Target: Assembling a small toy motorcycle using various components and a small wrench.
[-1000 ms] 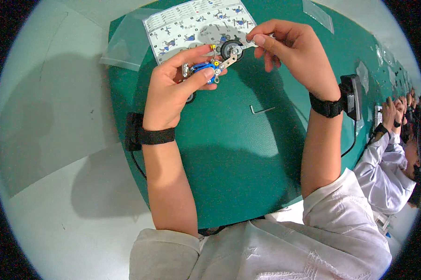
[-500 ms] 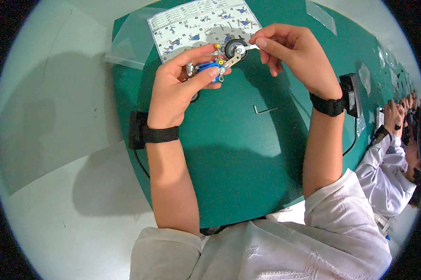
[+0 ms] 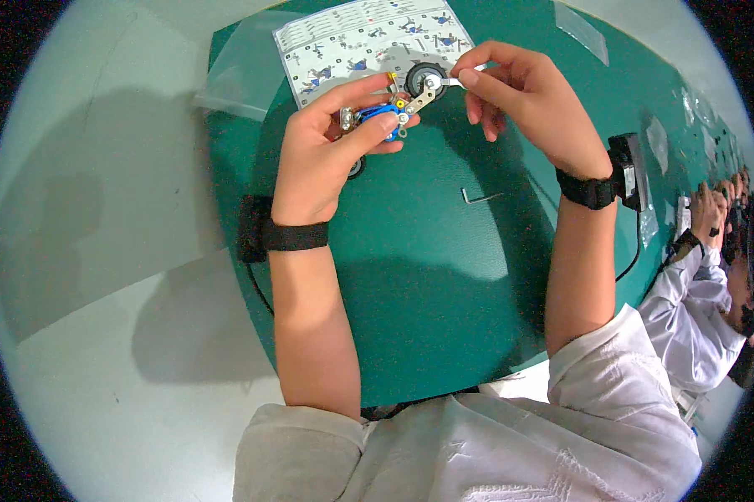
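Observation:
A small model motorcycle [image 3: 383,115], with blue parts and metal strips, is pinched between the thumb and fingers of my left hand [image 3: 310,163]. Its black front wheel [image 3: 418,75] points away to the right, joined by a perforated metal strip [image 3: 421,101]. My right hand [image 3: 527,96] pinches a small flat silver wrench [image 3: 454,82], whose end lies against the wheel's hub. Part of a second wheel [image 3: 357,168] shows below my left hand, which hides the rest of it.
An L-shaped hex key [image 3: 481,197] lies on the green table [image 3: 410,326]. Behind the model is a printed instruction sheet [image 3: 327,52], with a clear plastic bag [image 3: 239,79] beside it. Another bag [image 3: 582,35] lies far right. People in white sleeves [image 3: 686,318] work along the right side.
My left hand and the model have shifted slightly right in the picture, as have the sheet and hex key. The right hand stays almost in place, wrench still at the hub.

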The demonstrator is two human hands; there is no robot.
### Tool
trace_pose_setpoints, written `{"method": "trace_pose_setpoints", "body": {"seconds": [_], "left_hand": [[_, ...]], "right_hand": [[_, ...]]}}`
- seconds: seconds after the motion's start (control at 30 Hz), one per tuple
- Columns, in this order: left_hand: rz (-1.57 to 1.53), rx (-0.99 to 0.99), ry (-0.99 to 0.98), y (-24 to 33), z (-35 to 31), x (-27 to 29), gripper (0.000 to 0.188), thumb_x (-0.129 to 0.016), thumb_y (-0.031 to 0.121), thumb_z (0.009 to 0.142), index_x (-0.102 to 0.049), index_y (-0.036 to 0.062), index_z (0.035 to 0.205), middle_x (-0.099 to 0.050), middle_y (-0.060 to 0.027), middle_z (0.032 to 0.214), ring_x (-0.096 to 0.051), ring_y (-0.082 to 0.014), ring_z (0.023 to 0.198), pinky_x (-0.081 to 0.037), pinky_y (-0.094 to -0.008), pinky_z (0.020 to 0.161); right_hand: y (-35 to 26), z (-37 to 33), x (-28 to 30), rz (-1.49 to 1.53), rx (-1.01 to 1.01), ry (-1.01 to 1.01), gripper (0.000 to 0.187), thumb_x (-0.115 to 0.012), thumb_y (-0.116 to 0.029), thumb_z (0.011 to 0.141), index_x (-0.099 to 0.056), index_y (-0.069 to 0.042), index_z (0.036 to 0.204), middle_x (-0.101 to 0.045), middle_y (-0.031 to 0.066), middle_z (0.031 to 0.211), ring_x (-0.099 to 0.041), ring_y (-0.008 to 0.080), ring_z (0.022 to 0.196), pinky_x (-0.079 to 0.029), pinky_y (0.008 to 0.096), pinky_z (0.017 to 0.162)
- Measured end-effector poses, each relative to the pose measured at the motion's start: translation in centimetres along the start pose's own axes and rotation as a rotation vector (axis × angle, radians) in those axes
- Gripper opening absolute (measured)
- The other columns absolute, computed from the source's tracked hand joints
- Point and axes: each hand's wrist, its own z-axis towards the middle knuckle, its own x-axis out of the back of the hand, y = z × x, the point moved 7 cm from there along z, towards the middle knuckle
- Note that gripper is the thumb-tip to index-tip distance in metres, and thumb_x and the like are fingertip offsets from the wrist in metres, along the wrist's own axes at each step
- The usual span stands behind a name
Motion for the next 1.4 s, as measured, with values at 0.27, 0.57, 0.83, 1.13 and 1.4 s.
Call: {"method": "trace_pose_setpoints", "body": {"seconds": [0.27,0.57,0.83,1.13,1.4], "left_hand": [[-0.013,0.012,0.022,-0.3,-0.3,0.4,0.047,-0.068,0.008,0.095,-0.055,-0.0004,0.139,-0.066,-0.0170,0.126,-0.070,-0.0319,0.111,-0.060,-0.0320,0.081],[-0.069,0.025,0.075,0.0,0.6,0.3,0.045,-0.068,0.004,0.094,-0.056,-0.0026,0.137,-0.066,-0.0170,0.124,-0.070,-0.0306,0.108,-0.061,-0.0311,0.081],[0.002,0.063,0.160,0.0,0.3,0.9,0.045,-0.068,0.002,0.094,-0.056,-0.0039,0.136,-0.066,-0.0163,0.124,-0.071,-0.0298,0.108,-0.061,-0.0314,0.081],[0.027,0.082,0.153,-0.5,0.5,1.0,0.049,-0.066,0.008,0.097,-0.051,0.0000,0.143,-0.062,-0.0138,0.132,-0.068,-0.0280,0.115,-0.057,-0.0303,0.084],[-0.012,0.048,0.164,0.0,0.5,1.1,0.047,-0.067,0.004,0.095,-0.052,-0.0038,0.140,-0.064,-0.0172,0.126,-0.069,-0.0323,0.111,-0.061,-0.0334,0.081]], "right_hand": [[0.9,0.0,-1.0,-0.024,-0.084,-0.093,0.024,-0.056,-0.027,0.103,-0.063,-0.005,0.098,-0.070,0.0038,0.075,-0.066,0.0096,0.060,-0.047,0.0218,0.051],[0.6,0.0,-2.0,0.005,-0.116,-0.169,0.031,-0.046,-0.028,0.107,-0.061,-0.002,0.099,-0.069,0.0058,0.073,-0.066,0.0128,0.058,-0.050,0.0248,0.052],[0.9,0.4,-3.4,-0.007,-0.122,-0.170,0.033,-0.041,-0.024,0.109,-0.057,0.001,0.096,-0.066,0.0089,0.070,-0.064,0.0144,0.060,-0.051,0.0271,0.055],[1.1,0.7,-4.1,0.024,-0.087,-0.129,0.037,-0.040,-0.027,0.108,-0.057,0.003,0.095,-0.066,0.0105,0.065,-0.063,0.0177,0.050,-0.051,0.0329,0.050],[0.9,0.8,-3.4,0.018,-0.080,-0.150,0.034,-0.046,-0.026,0.107,-0.059,0.001,0.092,-0.065,0.0069,0.069,-0.062,0.0126,0.057,-0.050,0.0284,0.054]]}}
